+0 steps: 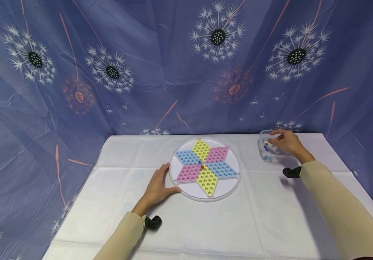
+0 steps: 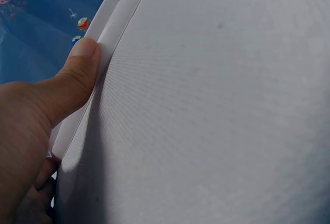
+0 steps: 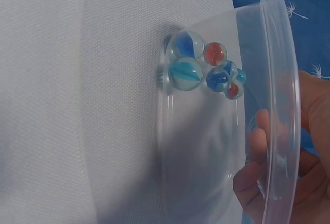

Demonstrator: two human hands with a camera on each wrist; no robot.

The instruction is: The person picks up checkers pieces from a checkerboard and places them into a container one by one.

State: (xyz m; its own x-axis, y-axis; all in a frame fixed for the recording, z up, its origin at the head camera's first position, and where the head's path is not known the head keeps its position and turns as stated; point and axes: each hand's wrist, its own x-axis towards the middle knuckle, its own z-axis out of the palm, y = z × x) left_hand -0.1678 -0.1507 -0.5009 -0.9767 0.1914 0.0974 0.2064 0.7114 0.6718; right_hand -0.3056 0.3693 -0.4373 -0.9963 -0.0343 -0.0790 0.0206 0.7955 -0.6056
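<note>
A round clear board [image 1: 225, 187] with a star of yellow, pink and blue hole fields lies mid-table, one marble [image 1: 201, 167] at its centre. My left hand [image 1: 167, 178] rests against the board's left rim, fingers fairly straight. In the left wrist view the thumb [image 2: 77, 74] presses on the white rim [image 2: 121, 15]. My right hand [image 1: 272, 138] reaches over a clear plastic container [image 1: 262, 151] at the back right. Several glass marbles [image 3: 203, 69] lie in the container [image 3: 278, 44]. My fingers [image 3: 255, 180] show through its wall, apart from the marbles, with nothing visible between them.
A white cloth [image 1: 206, 224] covers the table. A blue dandelion-print curtain [image 1: 141, 72] hangs close behind and at both sides. Black wrist mounts [image 1: 153, 221] sit on each forearm.
</note>
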